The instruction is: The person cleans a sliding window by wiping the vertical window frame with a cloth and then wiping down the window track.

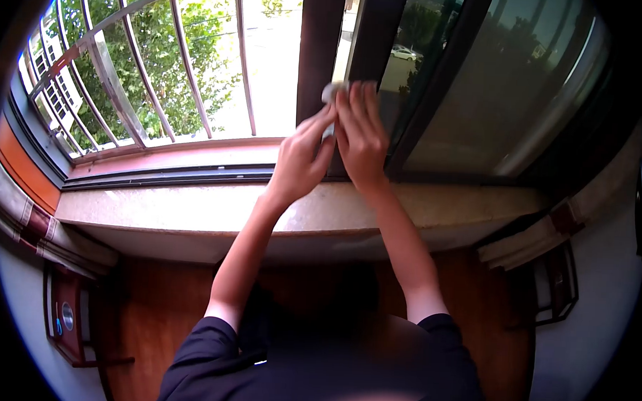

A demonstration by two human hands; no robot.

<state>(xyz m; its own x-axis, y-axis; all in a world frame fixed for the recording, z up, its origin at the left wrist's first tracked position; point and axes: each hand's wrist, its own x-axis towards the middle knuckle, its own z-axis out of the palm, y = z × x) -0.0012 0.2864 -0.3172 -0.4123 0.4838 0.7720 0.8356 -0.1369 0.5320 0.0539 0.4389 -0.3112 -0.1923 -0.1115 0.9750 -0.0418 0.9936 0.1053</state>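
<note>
Mid-job, we'd judge, amount left unclear: our left hand (301, 161) seemingly pinches a small, blurred whitish object (331, 93) by the dark window frame (319, 52), right hand (364, 142) against it, grip unclear.

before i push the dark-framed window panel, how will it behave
The window panel looks rigid and probably heavy: large glass, thick dark frame. It likely slides rather than tips, given the track at the sill.

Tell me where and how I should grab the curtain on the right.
Probably by the pale lower folds of the right curtain, from the room side, fingers wrapped around several: the cloth looks bunched there, below the dark band.
</note>
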